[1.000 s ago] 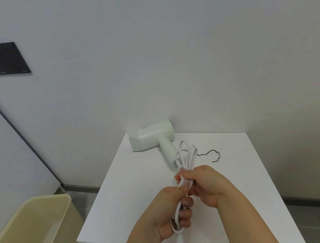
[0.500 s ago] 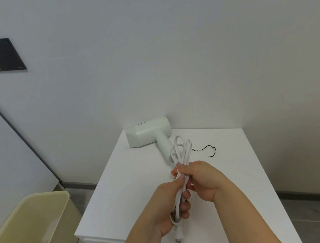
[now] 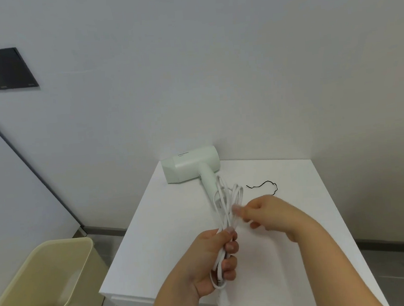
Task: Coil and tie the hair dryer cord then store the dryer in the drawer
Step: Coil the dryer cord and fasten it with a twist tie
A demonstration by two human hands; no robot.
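Tabletop [image 3: 166, 229], white, by grey wall [image 3: 214, 78], bears dryer [image 3: 189, 165]; left hand [image 3: 209, 262] grips coiled cord [image 3: 226, 220], right hand [image 3: 269, 212] pinches it.

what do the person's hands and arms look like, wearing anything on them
Two bare hands, no gloves on the left hand or the right hand. The left forearm and right forearm are uncovered to the frame's edge: no sleeves or cuffs show. No rings, watch or bracelets are visible. The nails look short and plain.
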